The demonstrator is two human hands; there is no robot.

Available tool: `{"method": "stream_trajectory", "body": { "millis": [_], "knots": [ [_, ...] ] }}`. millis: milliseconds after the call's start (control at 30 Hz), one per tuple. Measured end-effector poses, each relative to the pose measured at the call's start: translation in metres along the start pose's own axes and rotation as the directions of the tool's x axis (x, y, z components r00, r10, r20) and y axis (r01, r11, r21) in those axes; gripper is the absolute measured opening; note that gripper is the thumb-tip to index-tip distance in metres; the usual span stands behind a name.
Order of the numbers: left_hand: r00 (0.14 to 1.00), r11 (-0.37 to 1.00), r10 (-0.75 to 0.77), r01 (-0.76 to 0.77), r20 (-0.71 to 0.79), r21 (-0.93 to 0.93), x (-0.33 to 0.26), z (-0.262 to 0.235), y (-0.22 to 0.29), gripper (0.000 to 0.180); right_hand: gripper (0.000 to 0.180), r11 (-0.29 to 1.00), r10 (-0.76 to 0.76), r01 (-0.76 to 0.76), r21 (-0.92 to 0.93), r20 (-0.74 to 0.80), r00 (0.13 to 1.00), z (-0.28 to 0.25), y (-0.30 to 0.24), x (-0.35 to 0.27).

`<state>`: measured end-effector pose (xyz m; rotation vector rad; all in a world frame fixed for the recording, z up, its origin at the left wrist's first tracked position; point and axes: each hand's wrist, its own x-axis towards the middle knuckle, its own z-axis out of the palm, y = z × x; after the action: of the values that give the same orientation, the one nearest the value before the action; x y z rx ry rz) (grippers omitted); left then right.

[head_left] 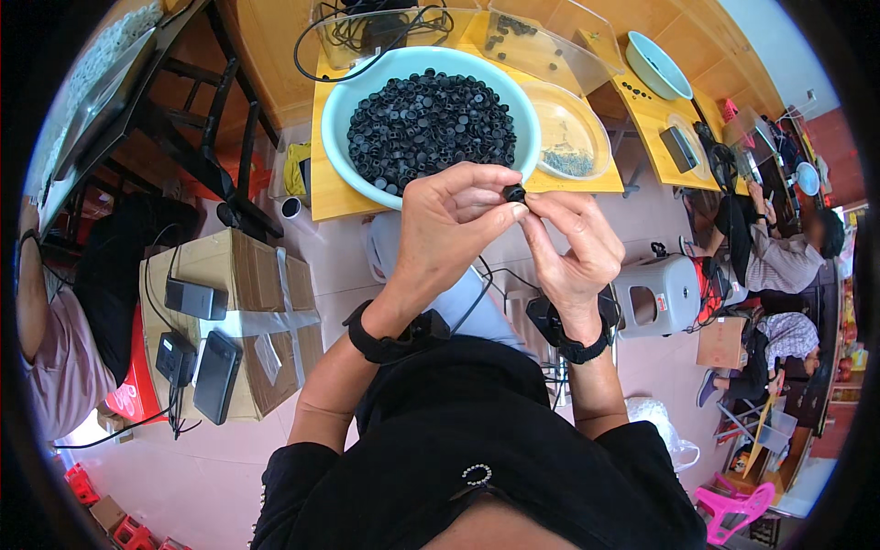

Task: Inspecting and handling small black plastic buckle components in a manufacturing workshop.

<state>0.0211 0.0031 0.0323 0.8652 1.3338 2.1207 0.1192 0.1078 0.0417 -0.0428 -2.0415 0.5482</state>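
A yellow table (332, 191) bears a blue basin (529, 128) and clear tray (568, 119).

Black part (514, 193) in left grip (447, 220)

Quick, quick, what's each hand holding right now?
Left hand: closed, pinching a small black piece.
Right hand: fingers bent, right at that piece; can't tell if it grips anything.

Between the left hand (447, 220) and right hand (577, 243), a small part (514, 193) is showing black; beyond them, black pieces (431, 133) are showing inside a pale turquoise basin (334, 137) on a yellow table (333, 200). Right of the hands a stool (676, 289) is showing light grey, and left of them a carton (257, 268) is looking brown.
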Motion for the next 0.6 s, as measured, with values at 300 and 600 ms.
{"method": "stream_trajectory", "body": {
  "millis": [300,600],
  "knots": [
    [1.0,0.987,0.001,0.0,0.002,-0.163,0.0002,-0.0011,-0.0041,0.016,0.023,0.999,0.04,-0.039,0.013,-0.068,0.997,0.0013,-0.0012,-0.0035],
    [1.0,0.975,-0.004,0.007,0.014,-0.221,0.0019,-0.0048,-0.0035,0.018,0.021,0.996,0.086,-0.084,0.022,-0.074,0.994,0.0038,-0.0063,-0.0005]
  ]
}}
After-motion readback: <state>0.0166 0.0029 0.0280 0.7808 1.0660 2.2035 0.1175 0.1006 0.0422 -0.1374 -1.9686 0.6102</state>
